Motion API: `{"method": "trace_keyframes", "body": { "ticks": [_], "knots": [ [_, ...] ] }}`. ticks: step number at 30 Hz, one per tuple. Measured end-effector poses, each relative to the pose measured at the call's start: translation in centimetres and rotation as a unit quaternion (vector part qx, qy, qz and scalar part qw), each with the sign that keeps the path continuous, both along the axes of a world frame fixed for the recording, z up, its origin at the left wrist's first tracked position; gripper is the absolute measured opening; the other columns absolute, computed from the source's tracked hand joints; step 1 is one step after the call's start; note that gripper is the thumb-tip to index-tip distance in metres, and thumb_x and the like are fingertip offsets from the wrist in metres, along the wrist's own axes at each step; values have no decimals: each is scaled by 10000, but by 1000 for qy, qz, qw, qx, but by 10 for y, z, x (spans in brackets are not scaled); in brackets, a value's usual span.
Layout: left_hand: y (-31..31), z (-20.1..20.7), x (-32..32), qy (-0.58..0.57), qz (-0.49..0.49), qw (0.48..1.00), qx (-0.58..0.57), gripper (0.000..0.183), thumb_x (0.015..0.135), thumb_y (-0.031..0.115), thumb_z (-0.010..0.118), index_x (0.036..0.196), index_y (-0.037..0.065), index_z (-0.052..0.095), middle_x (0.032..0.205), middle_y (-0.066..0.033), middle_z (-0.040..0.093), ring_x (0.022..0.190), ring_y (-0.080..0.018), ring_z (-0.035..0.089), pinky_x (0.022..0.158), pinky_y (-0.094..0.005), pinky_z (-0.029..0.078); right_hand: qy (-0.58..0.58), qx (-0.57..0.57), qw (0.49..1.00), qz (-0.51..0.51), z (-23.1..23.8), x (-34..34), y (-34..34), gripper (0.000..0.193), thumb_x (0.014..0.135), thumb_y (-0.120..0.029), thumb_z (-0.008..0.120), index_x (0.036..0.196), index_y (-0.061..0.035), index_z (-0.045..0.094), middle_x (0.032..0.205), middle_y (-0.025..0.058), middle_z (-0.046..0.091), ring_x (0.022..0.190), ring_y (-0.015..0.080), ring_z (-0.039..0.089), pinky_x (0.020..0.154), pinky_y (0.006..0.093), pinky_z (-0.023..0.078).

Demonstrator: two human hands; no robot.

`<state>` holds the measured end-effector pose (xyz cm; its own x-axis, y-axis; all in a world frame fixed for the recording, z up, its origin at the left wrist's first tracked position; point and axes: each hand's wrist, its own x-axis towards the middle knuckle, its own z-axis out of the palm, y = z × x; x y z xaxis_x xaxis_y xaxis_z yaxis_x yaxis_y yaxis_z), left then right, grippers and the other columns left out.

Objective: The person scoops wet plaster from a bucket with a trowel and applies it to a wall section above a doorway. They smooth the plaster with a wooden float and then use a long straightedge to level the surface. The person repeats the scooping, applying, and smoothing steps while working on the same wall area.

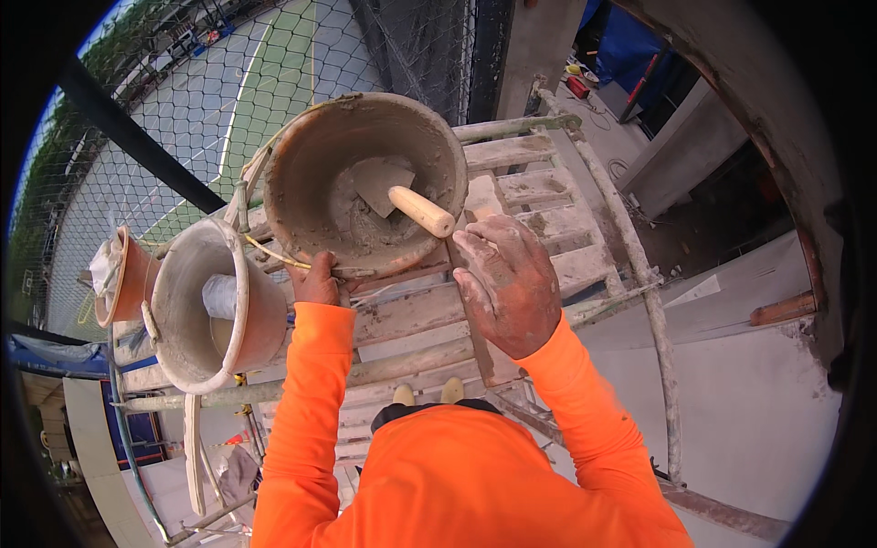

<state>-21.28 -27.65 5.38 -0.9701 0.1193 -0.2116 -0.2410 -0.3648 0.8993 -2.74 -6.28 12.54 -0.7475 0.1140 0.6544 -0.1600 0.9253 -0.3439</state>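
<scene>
A large mud-caked bucket (288, 187) tilts toward me, with grey wet mortar (365, 224) on its bottom. Inside it lies a trowel (422, 212), its blade in the mortar and its pale wooden handle pointing at my right hand. At the near rim my left hand (317, 279) is closed on the bucket's edge, by the wire handle (274, 256). My right hand (513, 285), dusted with mortar, is just right of the trowel's handle end, fingers loosely bent and apart, holding nothing. Beneath it runs a brown wooden board (491, 361).
I am on a scaffold platform of mortar-splashed slats (411, 320), framed by poles (630, 247). A second bucket (265, 315) and a small orange bucket (137, 274) stand left. Beyond are wire netting (265, 82) and a court below; a concrete wall (731, 365) is right.
</scene>
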Motion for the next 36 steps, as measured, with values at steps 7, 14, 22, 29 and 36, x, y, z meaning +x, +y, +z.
{"method": "trace_keyframes", "body": {
  "ticks": [7,14,22,29,36],
  "knots": [
    [4,-12,55,45,-4,999,4,768,938,-5,609,1593,141,236,1263,-114,578,964,-198,663,713,-332,641,-349,277,893,-67,15,-122,-24,488,840,-215,749,1279,-29,643,1265,169,678,1140,398,641,1127,548,364],
    [7,-24,68,117,-20,992,32,780,960,-35,624,1625,37,223,1489,-133,477,1303,-212,508,1095,-318,431,-269,323,905,-67,29,-105,-6,477,865,-112,664,1336,-126,597,1131,119,634,975,302,681,738,422,546],
    [19,-22,93,191,-54,980,30,875,988,6,634,1659,-10,72,1571,-163,402,1400,-229,432,1168,-331,356,-255,549,777,-170,-2,-103,9,498,915,-154,570,1388,1,587,1005,128,654,882,254,673,689,403,526],
    [8,-24,80,177,-84,980,22,864,981,-10,632,1662,16,102,1574,-163,398,1397,-233,440,1154,-326,371,-401,428,806,-81,-11,-70,-22,471,936,-208,604,1338,38,610,988,127,709,869,273,728,684,410,569],
    [-3,-26,71,162,-94,982,25,857,968,-34,632,1662,58,138,1555,-155,413,1371,-233,458,1141,-326,382,-232,378,891,-101,14,-51,-27,490,911,-178,615,1358,22,602,1017,118,662,835,284,697,747,421,569]
  ]
}}
